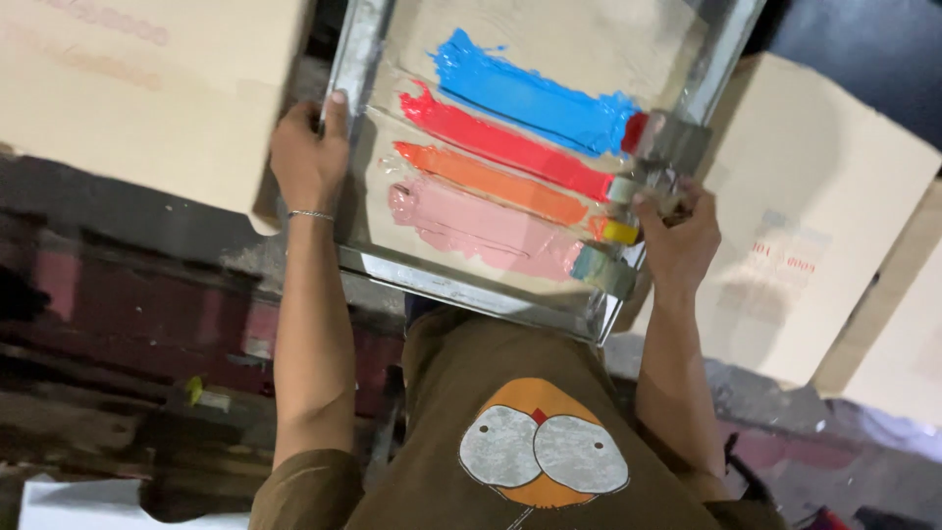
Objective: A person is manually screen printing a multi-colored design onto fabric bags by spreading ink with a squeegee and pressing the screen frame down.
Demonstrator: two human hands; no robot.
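A metal-framed printing screen (471, 291) lies in front of me, its mesh smeared with blue (530, 93), red (500, 142), orange (491, 180) and pink (481, 226) paint bands. My left hand (309, 157) grips the frame's left rail, a thin bracelet on the wrist. My right hand (677, 236) holds the handle of a squeegee (628, 196) at the frame's right side, its edge stained with the same colours.
Beige cardboard boxes (137, 88) sit at the left and at the right (824, 216) under and around the screen. A dark, paint-stained bench surface (118, 304) runs below the frame. My brown shirt with a round print (540, 451) fills the lower middle.
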